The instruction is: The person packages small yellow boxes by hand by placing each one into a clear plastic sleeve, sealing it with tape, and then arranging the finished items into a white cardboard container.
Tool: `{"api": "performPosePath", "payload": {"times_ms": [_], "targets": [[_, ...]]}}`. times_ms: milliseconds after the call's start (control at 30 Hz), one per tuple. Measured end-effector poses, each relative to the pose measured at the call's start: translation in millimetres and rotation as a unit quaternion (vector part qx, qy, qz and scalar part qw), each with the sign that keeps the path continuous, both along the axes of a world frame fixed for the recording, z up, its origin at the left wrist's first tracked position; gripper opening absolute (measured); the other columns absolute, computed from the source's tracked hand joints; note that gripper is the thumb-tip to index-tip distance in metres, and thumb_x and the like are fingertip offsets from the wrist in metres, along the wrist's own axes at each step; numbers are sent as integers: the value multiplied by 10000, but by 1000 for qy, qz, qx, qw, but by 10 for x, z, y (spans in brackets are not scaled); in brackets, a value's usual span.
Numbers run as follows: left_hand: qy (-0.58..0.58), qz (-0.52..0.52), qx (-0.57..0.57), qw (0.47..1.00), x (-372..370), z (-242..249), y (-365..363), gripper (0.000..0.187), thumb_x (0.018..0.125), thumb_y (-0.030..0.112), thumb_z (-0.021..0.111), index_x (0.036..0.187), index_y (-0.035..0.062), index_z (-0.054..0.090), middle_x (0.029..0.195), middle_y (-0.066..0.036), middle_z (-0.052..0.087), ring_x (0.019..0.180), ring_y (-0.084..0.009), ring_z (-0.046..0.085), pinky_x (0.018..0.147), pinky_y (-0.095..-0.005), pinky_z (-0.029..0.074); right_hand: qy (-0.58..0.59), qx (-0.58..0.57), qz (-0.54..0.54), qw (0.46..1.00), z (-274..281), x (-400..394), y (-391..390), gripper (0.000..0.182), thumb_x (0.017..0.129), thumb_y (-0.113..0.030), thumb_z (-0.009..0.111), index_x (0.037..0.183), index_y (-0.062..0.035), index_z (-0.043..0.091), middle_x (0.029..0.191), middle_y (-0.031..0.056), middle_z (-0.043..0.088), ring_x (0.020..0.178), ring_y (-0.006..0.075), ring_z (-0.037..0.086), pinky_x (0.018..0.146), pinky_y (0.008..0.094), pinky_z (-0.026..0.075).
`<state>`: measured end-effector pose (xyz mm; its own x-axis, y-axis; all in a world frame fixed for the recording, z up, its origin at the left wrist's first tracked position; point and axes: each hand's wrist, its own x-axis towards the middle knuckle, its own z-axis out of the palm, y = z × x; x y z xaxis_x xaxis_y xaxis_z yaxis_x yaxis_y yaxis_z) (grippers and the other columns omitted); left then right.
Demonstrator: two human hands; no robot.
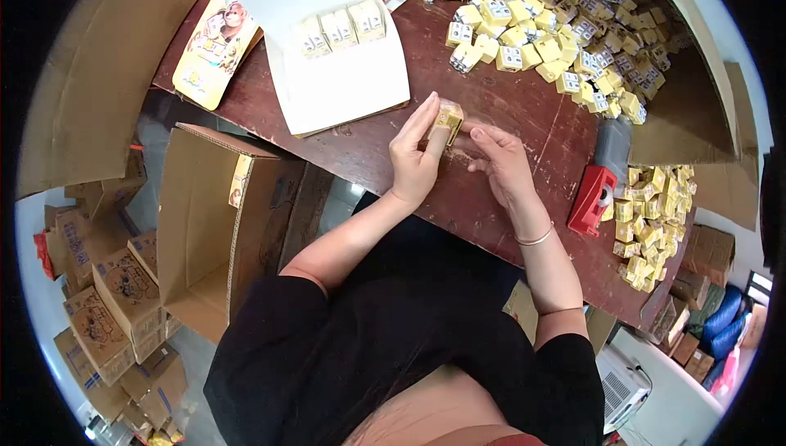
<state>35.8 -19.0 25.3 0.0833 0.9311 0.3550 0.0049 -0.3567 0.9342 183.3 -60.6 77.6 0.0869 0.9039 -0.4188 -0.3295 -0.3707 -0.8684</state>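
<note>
My left hand (pixel 416 155) is closed around a small yellow box (pixel 449 117) above the dark red table (pixel 368 147). Just to the right, my right hand (pixel 505 164) is held apart from the box, its fingers spread and nothing visible in them. Beyond my left hand lies an open white box (pixel 340 86) with three small packs (pixel 340 30) at its back. Many small yellow boxes (pixel 528 57) are piled at the upper right, and a second group (pixel 651 225) lies at the right edge of the table.
A red tape dispenser (pixel 593 200) lies right of my right hand. A printed yellow carton (pixel 217 49) is at the upper left. An open cardboard box (pixel 196 225) stands beside the table, with stacked cartons (pixel 123 290) on the floor farther left.
</note>
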Motion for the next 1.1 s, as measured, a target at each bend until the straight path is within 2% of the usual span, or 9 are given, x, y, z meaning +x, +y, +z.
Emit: {"api": "performPosePath", "payload": {"times_ms": [133, 233, 300, 367, 400, 467, 700, 833, 1100], "targets": [[116, -75, 49, 989, -263, 68, 131, 525, 808, 123, 733, 1266, -35, 531, 1264, -172, 600, 1154, -261, 603, 961, -354, 471, -252, 53, 244, 935, 278, 221, 207, 196, 924, -160, 608, 1030, -65, 743, 919, 65, 726, 759, 77, 640, 603, 222, 498], [45, -363, -238, 900, -460, -6, 168, 559, 759, 81, 708, 1270, 39, 487, 1157, -76, 603, 1063, -195, 612, 875, -330, 511, -386, 81, 404, 826, 412, 354, 616, 177, 902, -172, 633, 951, -49, 752, 817, 68, 723, 672, 83, 638, 594, 247, 501], [-51, -377, -351, 855, -606, -79, 158, 536, 774, 72, 682, 1273, 54, 486, 1149, -65, 599, 1046, -185, 615, 862, -324, 524, -436, 89, 215, 869, 105, 511, 1025, 361, 894, -358, 648, 875, -2, 708, 775, 87, 710, 646, 158, 666, 612, 316, 537], [-193, -393, -466, 769, -696, -168, 89, 452, 854, 115, 627, 1279, 85, 476, 1132, -49, 590, 1013, -173, 623, 827, -343, 559, -717, 106, 115, 679, -136, 435, 1332, 533, 858, -524, 638, 1010, -14, 647, 806, 117, 703, 701, 219, 692, 620, 365, 556], [-191, -394, -464, 770, -699, -193, 63, 452, 854, 115, 627, 1279, 85, 476, 1132, -49, 590, 1013, -173, 623, 827, -343, 559, -730, 19, 131, 670, -121, 252, 1387, 644, 832, -610, 612, 1157, -57, 553, 864, 180, 694, 785, 338, 686, 683, 424, 550], [-264, -405, -498, 720, -683, -211, 12, 469, 913, 315, 599, 1293, 76, 464, 1132, -85, 584, 989, -209, 626, 836, -378, 557, -793, 27, 107, 599, -449, 48, 1472, 705, 808, -637, 626, 1183, -54, 500, 878, 196, 674, 789, 351, 682, 687, 432, 554], [-257, -382, -508, 728, -547, -166, -17, 390, 979, 369, 518, 1234, 74, 518, 1058, -59, 608, 963, -199, 637, 780, -394, 562, -733, 187, 72, 650, -645, 345, 1184, 409, 748, -339, 702, 1093, -148, 593, 960, 146, 618, 829, 321, 669, 677, 440, 563], [-263, -391, -527, 707, -515, -182, -24, 499, 965, 453, 507, 1268, 56, 512, 1076, -66, 608, 968, -201, 626, 780, -369, 547, -712, -2, 370, 597, -188, 727, 522, 396, 719, -214, 708, 1102, -141, 637, 1077, 138, 591, 979, 312, 629, 791, 428, 547], [-217, -419, -473, 744, -144, -235, -26, 442, 968, 395, 550, 1264, 70, 516, 1055, -51, 614, 939, -165, 629, 800, -320, 539, -657, 136, 248, 699, -293, 1211, -347, 548, 667, 11, 701, 1195, -19, 559, 1084, 144, 565, 1105, 333, 533, 949, 391, 477]]}}
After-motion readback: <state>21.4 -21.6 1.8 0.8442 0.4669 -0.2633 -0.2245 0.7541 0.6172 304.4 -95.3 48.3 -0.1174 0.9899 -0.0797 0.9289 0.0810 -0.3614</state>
